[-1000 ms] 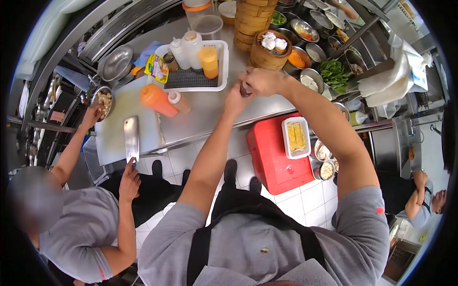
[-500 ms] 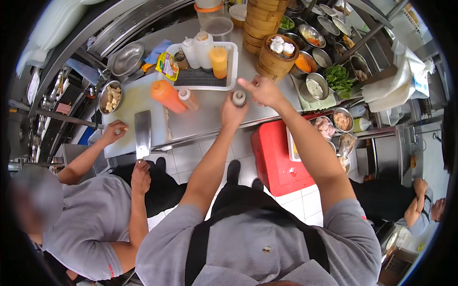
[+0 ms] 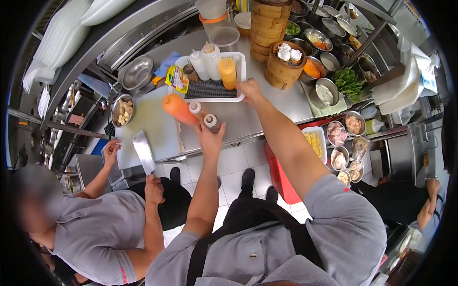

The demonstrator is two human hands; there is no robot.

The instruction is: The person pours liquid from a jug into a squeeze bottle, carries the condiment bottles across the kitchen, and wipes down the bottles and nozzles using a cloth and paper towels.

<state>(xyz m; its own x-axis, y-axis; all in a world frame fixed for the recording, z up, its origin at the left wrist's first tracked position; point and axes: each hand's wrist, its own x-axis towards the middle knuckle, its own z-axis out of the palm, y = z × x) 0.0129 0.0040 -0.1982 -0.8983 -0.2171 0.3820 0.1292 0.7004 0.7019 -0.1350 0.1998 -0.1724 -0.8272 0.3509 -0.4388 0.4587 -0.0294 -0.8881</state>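
My left hand is wrapped round a squeeze bottle of dark sauce, held upright at the counter's front. Just beside it stand a pale-capped squeeze bottle and an orange squeeze bottle. At the right end of a white tray, my right hand has its fingers closed on the rim; the fingertips are partly hidden. In the tray are white squeeze bottles, a yellow-orange bottle, a small dark jar and a yellow packet.
On the left, a co-worker's hand holds a cleaver over a cutting board. Bamboo steamers, one topped with white buns, stand right of the tray. Farther right are metal bowls of ingredients. A red box stands below the counter.
My left hand has carried the dark sauce bottle leftward, up to the other squeeze bottles. From beside that bottle, my right hand has shifted to the tray's right rim. The co-worker's cleaver has tilted.
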